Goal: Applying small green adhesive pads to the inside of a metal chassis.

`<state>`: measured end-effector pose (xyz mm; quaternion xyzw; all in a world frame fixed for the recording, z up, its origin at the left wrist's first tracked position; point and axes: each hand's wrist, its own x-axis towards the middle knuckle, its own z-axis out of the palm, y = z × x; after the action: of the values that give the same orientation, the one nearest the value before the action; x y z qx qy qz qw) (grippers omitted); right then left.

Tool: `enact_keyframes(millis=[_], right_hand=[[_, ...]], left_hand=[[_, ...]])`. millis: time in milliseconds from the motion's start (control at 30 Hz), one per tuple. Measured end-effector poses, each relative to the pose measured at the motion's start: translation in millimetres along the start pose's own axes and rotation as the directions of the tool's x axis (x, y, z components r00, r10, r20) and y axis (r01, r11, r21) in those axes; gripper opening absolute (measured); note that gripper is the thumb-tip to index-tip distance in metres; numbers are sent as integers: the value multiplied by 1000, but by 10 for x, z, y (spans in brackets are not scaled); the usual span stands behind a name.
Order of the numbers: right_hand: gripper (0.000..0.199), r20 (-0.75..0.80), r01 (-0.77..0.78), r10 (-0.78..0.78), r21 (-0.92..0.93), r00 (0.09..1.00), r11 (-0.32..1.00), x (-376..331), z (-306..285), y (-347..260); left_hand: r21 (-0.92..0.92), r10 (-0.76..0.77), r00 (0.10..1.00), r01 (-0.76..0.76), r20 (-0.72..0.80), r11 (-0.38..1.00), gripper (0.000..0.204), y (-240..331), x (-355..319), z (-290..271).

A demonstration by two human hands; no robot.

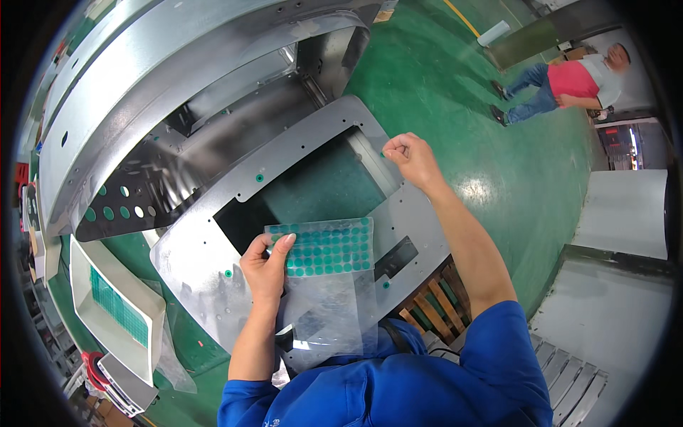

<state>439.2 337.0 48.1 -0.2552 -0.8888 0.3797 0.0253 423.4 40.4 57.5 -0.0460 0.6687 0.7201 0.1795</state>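
Note:
My left hand [267, 267] grips a clear plastic sheet [329, 285] that carries several round green stickers in rows. The sheet hangs over a flat grey metal panel [213, 274] with a large rectangular opening. My right hand [410, 158] reaches to the panel's far inner edge, fingertips pinched on a small green sticker against the metal. A few green stickers sit on holes of the panel, such as one green sticker [260, 178] at its upper edge and another green sticker [228, 273] lower left.
A large curved sheet-metal housing [142, 92] stands behind the panel. A white tray [114, 306] with a green sticker sheet lies at left. A wooden pallet [434, 299] is under the panel. A person in a red shirt [569, 82] sits on the green floor.

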Motion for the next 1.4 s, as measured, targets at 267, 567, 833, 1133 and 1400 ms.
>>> enact_keyframes(millis=[267,567,833,1133,1400], right_hand=[[11,-18,3,-3,-8,1000,1000,-9,12,32],[27,154,-166,125,289,980,943,118,-49,-11],[28,94,-95,70,293,993,951,222,-39,284],[8,-284,272,-277,-59,918,961,-279,139,-398],[20,199,895,-873,-75,446,440,-2121,626,-621]], left_hand=[[-19,-12,1000,12,1,1000,15,-16,4,-2],[95,60,998,-57,-27,994,16,51,-56,-117],[-127,155,987,-160,-49,979,4,140,-303,-297],[-182,243,898,-325,-367,928,11,323,-1080,-1086],[-113,291,661,-497,-691,860,13,-86,-2203,-1818]])
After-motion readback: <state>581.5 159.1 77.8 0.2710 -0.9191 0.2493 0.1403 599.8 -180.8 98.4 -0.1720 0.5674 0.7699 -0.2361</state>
